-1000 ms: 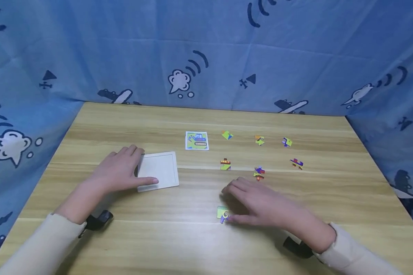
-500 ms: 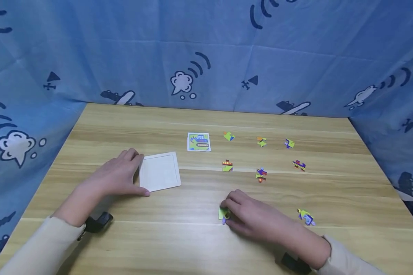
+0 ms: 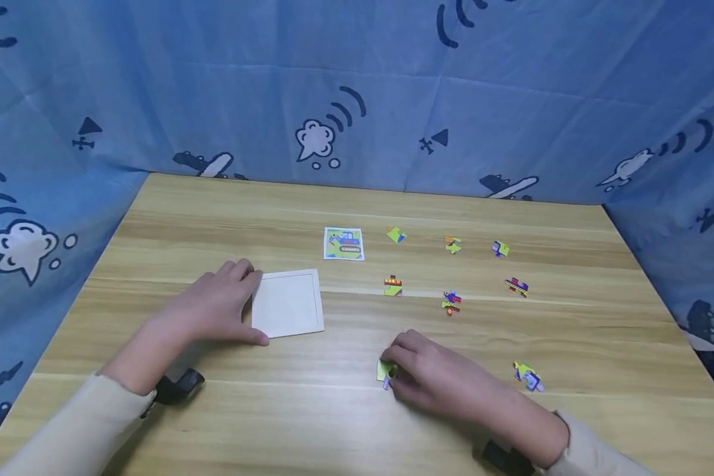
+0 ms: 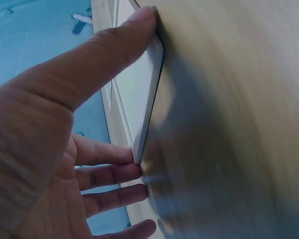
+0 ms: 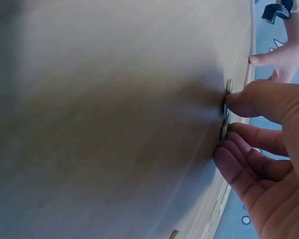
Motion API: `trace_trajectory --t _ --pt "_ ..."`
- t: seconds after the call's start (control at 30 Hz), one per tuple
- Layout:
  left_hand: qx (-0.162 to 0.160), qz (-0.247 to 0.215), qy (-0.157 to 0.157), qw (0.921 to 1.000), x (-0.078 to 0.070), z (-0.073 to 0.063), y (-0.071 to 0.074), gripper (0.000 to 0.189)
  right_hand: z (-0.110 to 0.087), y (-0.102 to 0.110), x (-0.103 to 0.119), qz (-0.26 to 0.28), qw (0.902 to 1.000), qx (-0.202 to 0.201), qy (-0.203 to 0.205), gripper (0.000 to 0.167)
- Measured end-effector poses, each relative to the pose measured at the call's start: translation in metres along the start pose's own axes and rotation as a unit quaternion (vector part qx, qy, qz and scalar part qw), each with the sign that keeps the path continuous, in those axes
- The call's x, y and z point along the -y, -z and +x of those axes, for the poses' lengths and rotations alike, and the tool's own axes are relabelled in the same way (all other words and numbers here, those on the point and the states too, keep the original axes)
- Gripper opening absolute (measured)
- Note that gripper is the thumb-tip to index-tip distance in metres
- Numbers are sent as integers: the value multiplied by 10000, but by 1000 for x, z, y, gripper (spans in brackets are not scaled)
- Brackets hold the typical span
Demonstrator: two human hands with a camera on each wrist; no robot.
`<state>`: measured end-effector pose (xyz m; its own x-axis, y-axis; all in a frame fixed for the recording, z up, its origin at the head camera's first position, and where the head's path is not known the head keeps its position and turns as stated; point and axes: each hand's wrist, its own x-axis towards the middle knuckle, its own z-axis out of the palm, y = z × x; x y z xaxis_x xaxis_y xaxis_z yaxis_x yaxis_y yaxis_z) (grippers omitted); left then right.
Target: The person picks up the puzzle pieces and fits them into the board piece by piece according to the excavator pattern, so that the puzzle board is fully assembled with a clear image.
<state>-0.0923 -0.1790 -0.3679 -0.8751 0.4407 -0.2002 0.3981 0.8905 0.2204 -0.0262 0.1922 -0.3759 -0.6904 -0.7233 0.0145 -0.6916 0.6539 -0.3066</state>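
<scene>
My left hand (image 3: 223, 307) holds a white puzzle tray (image 3: 288, 304) by its left side. In the left wrist view the thumb (image 4: 142, 22) lies at one corner of the tray and the index finger touches another. With thumb and fingertips, my right hand (image 3: 437, 373) pinches a green and purple puzzle piece (image 3: 384, 371) on the table, partly covered by the fingers. The right wrist view shows that piece (image 5: 225, 124) edge-on between thumb and fingers. To the right of this hand lies a yellow and lilac puzzle piece (image 3: 528, 376).
Behind the tray lies a small picture card (image 3: 344, 244) of an excavator. Several loose puzzle pieces, among them a red-topped one (image 3: 393, 286) and a red and purple one (image 3: 451, 303), are spread over the wooden table (image 3: 262, 423). Blue printed cloth (image 3: 381, 99) surrounds the table.
My right hand has moved down and its fingers have come together on the green and purple piece, uncovering the yellow and lilac piece. The tray has shifted slightly right with my left hand.
</scene>
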Motion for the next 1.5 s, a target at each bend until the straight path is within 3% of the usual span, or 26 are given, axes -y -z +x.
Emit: trace_trajectory --t 0.27,0.53,0.73,1.0,1.3,1.5 --pt "115 132 -244 9995 -24 7 -6 114 19 8 -1 310 9988 328 -166 25" --pt "171 302 -623 9975 -51 18 -11 109 51 14 1 221 9997 53 90 26" --pt "234 313 -715 9967 -65 21 -16 113 74 12 -2 -3 9999 98 25 28" --pt "28 488 -765 9959 -69 25 -17 109 101 4 -1 -477 9986 61 227 20" --pt "41 513 -793 9955 -66 24 -17 114 117 -4 0 -477 9979 165 395 22" --pt "18 508 -827 9953 -66 25 -18 115 124 -5 -1 -499 9973 9 543 17"
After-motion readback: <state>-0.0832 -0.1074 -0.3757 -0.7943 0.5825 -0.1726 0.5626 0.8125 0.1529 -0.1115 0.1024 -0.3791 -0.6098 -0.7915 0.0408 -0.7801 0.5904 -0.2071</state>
